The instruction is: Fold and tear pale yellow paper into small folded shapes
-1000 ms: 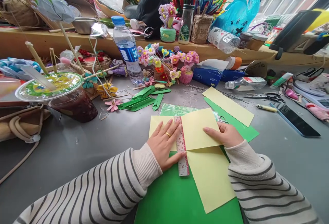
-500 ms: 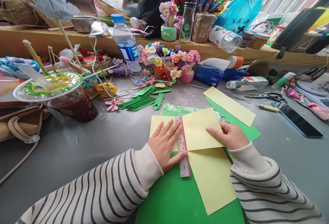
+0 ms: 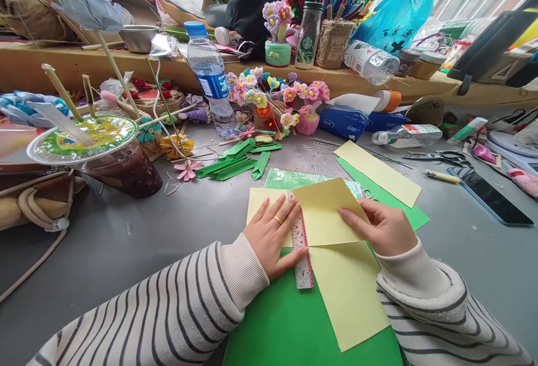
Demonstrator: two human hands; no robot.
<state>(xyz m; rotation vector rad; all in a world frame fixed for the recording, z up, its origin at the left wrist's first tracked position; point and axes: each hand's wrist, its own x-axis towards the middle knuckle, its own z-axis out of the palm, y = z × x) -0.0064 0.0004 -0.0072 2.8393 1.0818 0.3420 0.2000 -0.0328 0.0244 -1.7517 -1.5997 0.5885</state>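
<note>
A pale yellow sheet (image 3: 330, 214) lies over a green board (image 3: 294, 327), its right part lifted along a pink-edged ruler (image 3: 303, 262). My left hand (image 3: 273, 237) lies flat with fingers spread, pressing the ruler and the sheet's left part. My right hand (image 3: 384, 223) pinches the sheet's right edge between thumb and fingers. Another yellow piece (image 3: 351, 293) rests below on the board. Behind my right hand, a yellow strip (image 3: 378, 172) lies on green paper (image 3: 416, 217).
Folded green paper strips (image 3: 231, 167) lie behind the sheet. A lidded drink cup (image 3: 121, 170) leans at left, near a water bottle (image 3: 212, 86). Scissors (image 3: 445, 157), a cutter (image 3: 441, 176) and a phone (image 3: 490, 195) are at right. Crafts crowd the back ledge (image 3: 168, 69).
My right hand has raised the right part of the yellow sheet a little more, and it looks darker. My left hand stays pressed on the ruler. The view has shifted slightly.
</note>
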